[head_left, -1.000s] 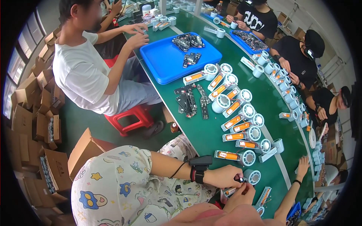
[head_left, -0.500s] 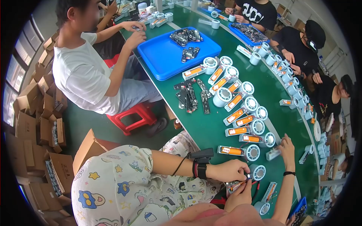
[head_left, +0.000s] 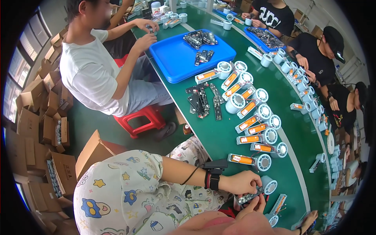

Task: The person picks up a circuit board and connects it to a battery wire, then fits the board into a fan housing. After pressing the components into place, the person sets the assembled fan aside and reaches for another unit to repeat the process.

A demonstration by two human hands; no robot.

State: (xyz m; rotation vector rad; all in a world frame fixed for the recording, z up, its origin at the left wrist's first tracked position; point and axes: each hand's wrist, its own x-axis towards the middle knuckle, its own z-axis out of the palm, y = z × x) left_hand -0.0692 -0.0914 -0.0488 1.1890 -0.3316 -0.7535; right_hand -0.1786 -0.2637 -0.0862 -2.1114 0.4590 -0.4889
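Observation:
Close to my body, a handheld fan with a light-blue round head [head_left: 269, 185] is between my hands. A dark circuit board [head_left: 249, 197] lies along its handle. My left hand [head_left: 243, 182], with a black band on its wrist, pinches the board's end near the head from above. My right hand [head_left: 254, 205] grips the same board from the near side, fingers bent. Their fingers partly hide the handle. Just right of my right hand lies another light-blue fan [head_left: 277, 207] with thin wires showing.
Beyond my hands stand several open fans with orange batteries [head_left: 247, 139]. Loose circuit boards [head_left: 201, 102] lie left of them, near a blue tray [head_left: 172, 70]. A co-worker in white sits at left on a red stool [head_left: 143, 119]. Another person's hand [head_left: 309, 220] is at lower right.
The circuit board between my hands now shows its face, where orange showed before. The other person's hand has drawn back from the fan row toward the lower right, and the light-blue piece there is gone.

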